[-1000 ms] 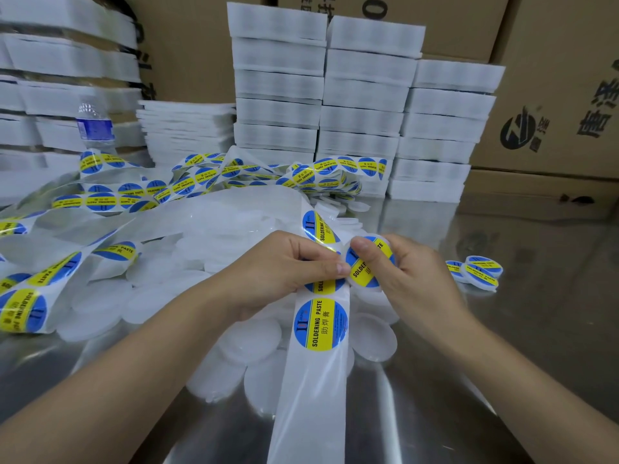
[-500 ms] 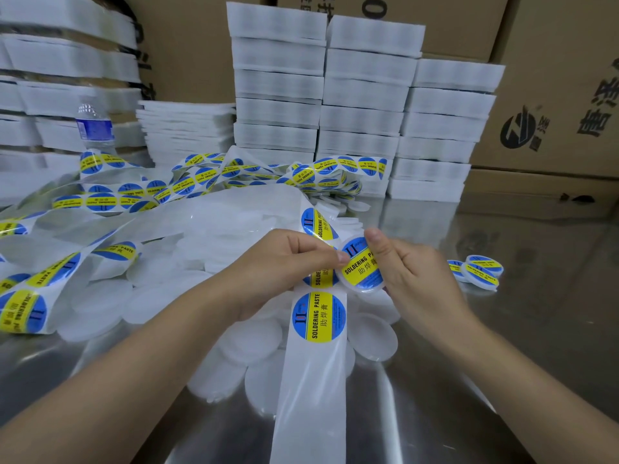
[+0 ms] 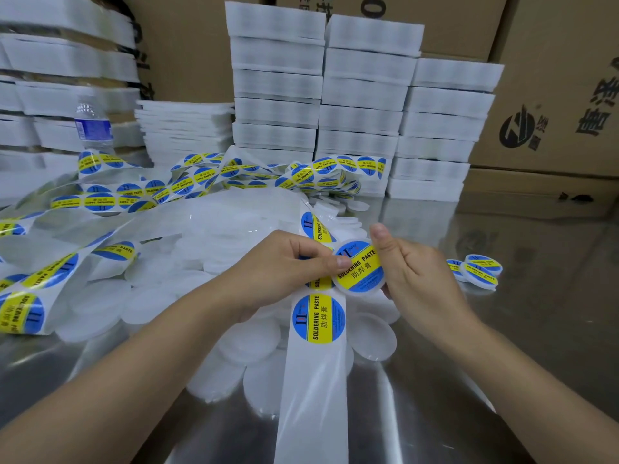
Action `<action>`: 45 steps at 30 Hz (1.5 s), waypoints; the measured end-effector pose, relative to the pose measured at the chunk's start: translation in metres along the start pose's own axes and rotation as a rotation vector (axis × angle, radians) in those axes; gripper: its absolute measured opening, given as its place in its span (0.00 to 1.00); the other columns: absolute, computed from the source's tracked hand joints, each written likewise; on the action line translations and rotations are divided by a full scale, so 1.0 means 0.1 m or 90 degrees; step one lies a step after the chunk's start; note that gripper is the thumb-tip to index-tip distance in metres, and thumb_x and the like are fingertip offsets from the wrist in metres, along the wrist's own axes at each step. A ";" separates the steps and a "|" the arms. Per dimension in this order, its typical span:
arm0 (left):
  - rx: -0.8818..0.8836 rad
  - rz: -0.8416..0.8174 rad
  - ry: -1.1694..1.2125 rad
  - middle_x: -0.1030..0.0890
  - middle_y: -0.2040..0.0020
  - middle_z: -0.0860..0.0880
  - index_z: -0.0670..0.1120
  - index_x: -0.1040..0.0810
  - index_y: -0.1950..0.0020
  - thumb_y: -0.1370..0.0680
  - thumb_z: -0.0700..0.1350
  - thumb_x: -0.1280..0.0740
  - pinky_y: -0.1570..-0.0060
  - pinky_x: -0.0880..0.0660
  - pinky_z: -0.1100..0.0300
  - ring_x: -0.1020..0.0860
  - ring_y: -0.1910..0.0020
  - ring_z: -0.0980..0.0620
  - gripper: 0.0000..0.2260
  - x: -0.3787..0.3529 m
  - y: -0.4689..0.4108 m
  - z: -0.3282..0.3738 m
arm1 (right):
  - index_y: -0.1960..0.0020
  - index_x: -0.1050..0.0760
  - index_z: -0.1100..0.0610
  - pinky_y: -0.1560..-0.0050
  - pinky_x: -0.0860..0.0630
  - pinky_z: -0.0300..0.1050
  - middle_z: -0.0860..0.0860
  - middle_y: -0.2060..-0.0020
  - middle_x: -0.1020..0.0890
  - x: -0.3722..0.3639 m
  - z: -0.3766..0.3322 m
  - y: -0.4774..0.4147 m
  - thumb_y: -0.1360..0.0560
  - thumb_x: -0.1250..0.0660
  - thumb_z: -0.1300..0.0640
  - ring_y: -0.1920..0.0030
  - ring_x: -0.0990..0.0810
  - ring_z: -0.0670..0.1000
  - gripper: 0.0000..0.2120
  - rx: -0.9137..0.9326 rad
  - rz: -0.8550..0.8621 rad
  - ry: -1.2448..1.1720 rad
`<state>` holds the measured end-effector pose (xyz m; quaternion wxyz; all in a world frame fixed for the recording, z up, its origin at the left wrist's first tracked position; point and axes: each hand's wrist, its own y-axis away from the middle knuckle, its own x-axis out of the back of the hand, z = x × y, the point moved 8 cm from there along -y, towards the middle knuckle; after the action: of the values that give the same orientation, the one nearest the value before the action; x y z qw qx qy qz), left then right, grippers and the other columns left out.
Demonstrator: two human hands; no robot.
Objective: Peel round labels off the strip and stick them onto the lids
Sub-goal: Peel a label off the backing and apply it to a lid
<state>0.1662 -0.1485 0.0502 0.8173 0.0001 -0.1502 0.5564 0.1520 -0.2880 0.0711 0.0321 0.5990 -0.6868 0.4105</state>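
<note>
A white backing strip runs from the table's front edge up between my hands, with a blue-and-yellow round label on it just below them. My left hand pinches the strip, and its thumb tip presses the left edge of a labelled white lid. My right hand holds that lid from the right and below with curled fingers, its thumb raised off the lid. The label lies flat on the lid's top. Bare white lids lie heaped under and around my hands.
Two or three labelled lids lie on the metal table to the right. Loose coils of label strip cover the left. Behind stand white foam stacks, a water bottle and cardboard boxes.
The label went from pinched between both hands to lying flat on the lid. My right thumb has lifted off it, and the lid now faces up more.
</note>
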 end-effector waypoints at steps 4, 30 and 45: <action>0.011 0.030 0.007 0.15 0.65 0.54 0.54 0.14 0.65 0.36 0.56 0.30 0.70 0.30 0.74 0.21 0.68 0.63 0.08 0.04 0.00 0.00 | 0.65 0.26 0.48 0.67 0.30 0.41 0.44 0.73 0.24 0.03 -0.02 -0.01 0.27 0.46 0.32 0.71 0.28 0.45 0.23 0.029 0.015 -0.028; 0.014 0.104 0.034 0.20 0.60 0.49 0.50 0.21 0.55 0.31 0.33 0.26 0.70 0.23 0.63 0.18 0.69 0.54 0.13 0.20 -0.01 -0.04 | 0.37 0.31 0.53 0.44 0.31 0.49 0.56 0.42 0.23 0.46 1.40 -0.26 0.32 0.31 0.40 0.37 0.29 0.58 0.29 -0.336 -0.020 0.433; -0.083 0.113 0.014 0.21 0.48 0.52 0.61 0.19 0.53 0.30 0.33 0.28 0.68 0.23 0.63 0.21 0.66 0.49 0.21 0.25 -0.05 0.05 | 0.39 0.24 0.54 0.40 0.37 0.49 0.56 0.41 0.25 0.39 0.79 -0.35 0.27 0.34 0.57 0.39 0.32 0.59 0.16 -0.090 0.081 0.396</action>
<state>0.1780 -0.1284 0.0621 0.7647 -0.0725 -0.1770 0.6153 0.2060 -0.3643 0.0582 0.2564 0.3972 -0.7069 0.5261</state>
